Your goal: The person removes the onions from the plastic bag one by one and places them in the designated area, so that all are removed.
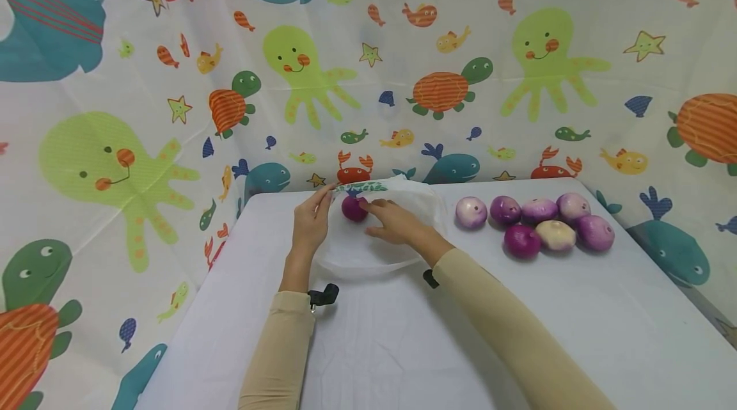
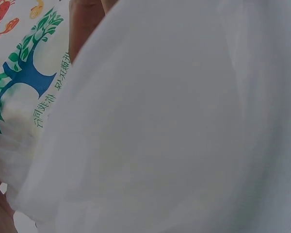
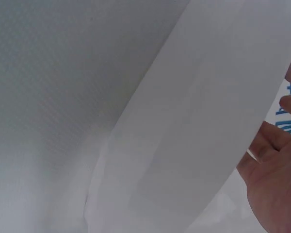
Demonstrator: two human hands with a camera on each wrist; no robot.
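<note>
A thin white plastic bag [image 1: 380, 253] with a green and blue tree print lies spread at the far middle of the table. My left hand [image 1: 311, 221] pinches its left edge. Inside the mouth of the bag shows a purple onion [image 1: 353, 209]. From the right, my right hand [image 1: 396, 221] reaches into the bag, its fingers loosely extended at the onion's right side. Whether they touch the onion is unclear. White plastic fills most of the left wrist view; in the right wrist view the palm [image 3: 276, 194] is partly cut off.
Several purple and pale onions [image 1: 538, 210] sit grouped on the table's right side. A single pale purple onion [image 1: 471, 213] is nearest the bag. The white-covered table [image 1: 368, 346] backs onto a curtain [image 1: 368, 84] printed with sea animals.
</note>
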